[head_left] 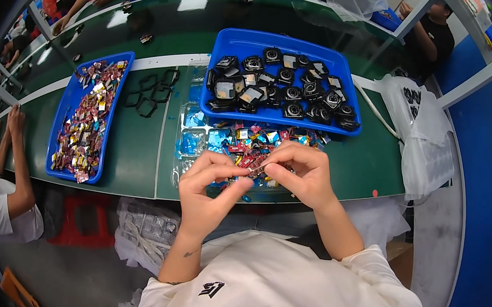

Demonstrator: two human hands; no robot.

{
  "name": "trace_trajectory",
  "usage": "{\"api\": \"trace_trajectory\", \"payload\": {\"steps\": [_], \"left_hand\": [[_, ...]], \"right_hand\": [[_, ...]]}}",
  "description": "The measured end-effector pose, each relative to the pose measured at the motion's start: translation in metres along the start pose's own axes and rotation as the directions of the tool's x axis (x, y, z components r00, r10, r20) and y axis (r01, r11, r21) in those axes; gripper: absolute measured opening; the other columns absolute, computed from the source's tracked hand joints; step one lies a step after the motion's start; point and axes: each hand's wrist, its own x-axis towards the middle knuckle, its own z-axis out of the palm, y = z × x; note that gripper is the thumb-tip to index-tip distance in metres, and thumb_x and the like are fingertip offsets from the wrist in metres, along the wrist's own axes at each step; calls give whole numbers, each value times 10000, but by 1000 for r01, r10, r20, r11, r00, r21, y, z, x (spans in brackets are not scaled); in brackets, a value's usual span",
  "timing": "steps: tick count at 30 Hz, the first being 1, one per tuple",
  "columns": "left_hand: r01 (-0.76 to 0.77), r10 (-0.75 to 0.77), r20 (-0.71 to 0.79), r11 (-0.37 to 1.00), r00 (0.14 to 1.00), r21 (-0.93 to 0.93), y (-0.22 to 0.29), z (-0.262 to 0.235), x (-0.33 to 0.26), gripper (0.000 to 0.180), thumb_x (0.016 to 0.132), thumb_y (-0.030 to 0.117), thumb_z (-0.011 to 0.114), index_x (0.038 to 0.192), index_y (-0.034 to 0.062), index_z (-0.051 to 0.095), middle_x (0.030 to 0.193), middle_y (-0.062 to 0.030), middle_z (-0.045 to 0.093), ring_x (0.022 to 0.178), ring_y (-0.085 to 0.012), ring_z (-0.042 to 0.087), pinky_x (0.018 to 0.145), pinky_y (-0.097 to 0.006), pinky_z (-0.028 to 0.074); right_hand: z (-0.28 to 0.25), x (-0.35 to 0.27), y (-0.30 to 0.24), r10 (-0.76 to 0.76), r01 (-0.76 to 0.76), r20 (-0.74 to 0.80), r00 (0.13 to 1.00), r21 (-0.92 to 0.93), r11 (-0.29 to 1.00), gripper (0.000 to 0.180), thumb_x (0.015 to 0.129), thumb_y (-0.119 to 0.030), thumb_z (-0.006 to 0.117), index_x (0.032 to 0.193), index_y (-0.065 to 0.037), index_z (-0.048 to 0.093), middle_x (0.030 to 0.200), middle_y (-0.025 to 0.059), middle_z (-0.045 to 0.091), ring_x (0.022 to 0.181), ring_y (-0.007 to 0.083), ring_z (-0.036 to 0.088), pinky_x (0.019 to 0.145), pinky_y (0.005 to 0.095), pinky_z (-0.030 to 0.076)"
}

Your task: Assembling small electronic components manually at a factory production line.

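My left hand (208, 186) and my right hand (301, 171) meet over the near edge of the green table (129, 149). Both pinch one small shiny red-and-silver piece (255, 166) between thumbs and fingertips. Just beyond my fingers lies a clear plastic tray (186, 145) with a heap of small foil-coloured pieces (256, 140) in red, blue and gold. Behind that stands a blue tray (244, 38) holding several small black square parts (292, 83).
A second blue tray (65, 129) full of shiny coloured pieces sits at the left, with a few black square frames (150, 95) beside it. Another person's arms (9, 152) rest on the table at far left. White plastic bags (421, 132) hang at the right.
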Motion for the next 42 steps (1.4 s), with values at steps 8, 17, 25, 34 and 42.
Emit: {"api": "trace_trajectory", "payload": {"steps": [8, 17, 25, 34, 42], "left_hand": [[72, -65, 56, 988, 996, -137, -3, -10, 16, 130, 716, -8, 739, 784, 2, 629, 828, -79, 656, 729, -101, 586, 608, -219, 439], [314, -304, 168, 949, 938, -37, 0, -8, 19, 156, 773, 21, 709, 907, -43, 663, 732, -50, 634, 637, -50, 560, 548, -193, 442], [407, -344, 287, 891, 894, -201, -7, 6, 32, 91, 782, -1, 700, 867, -30, 683, 816, -74, 650, 740, -90, 585, 666, -239, 471], [530, -435, 339, 800, 834, -279, -10, 15, 33, 102, 773, -24, 695, 869, -48, 672, 813, -95, 658, 723, -116, 602, 653, -233, 488], [422, -353, 233, 784, 906, -456, -5, 9, 22, 49, 767, -58, 663, 813, -67, 650, 764, -111, 621, 625, -148, 579, 545, -234, 492]], "right_hand": [[1, 14, -4, 64, -64, 2, 998, 108, 992, 173, 769, 49, 681, 937, 4, 684, 860, 68, 626, 756, 89, 575, 627, 216, 454], [-1, 26, 2, -36, 49, 95, 995, -136, 989, 147, 741, 43, 689, 878, -9, 697, 837, 79, 649, 747, 147, 593, 649, 257, 463], [-20, 18, 2, 117, -134, 76, 990, 282, 950, 123, 801, 79, 641, 918, 48, 660, 886, 100, 625, 798, 136, 587, 676, 239, 481], [-15, 10, 9, 196, -182, 17, 980, 455, 872, 59, 836, 64, 618, 891, 43, 618, 881, 75, 604, 789, 101, 577, 696, 236, 493], [-23, 8, 8, -58, 40, -28, 998, -448, 893, 220, 738, 40, 662, 948, -16, 627, 838, 105, 614, 675, 213, 558, 603, 299, 444]]}}
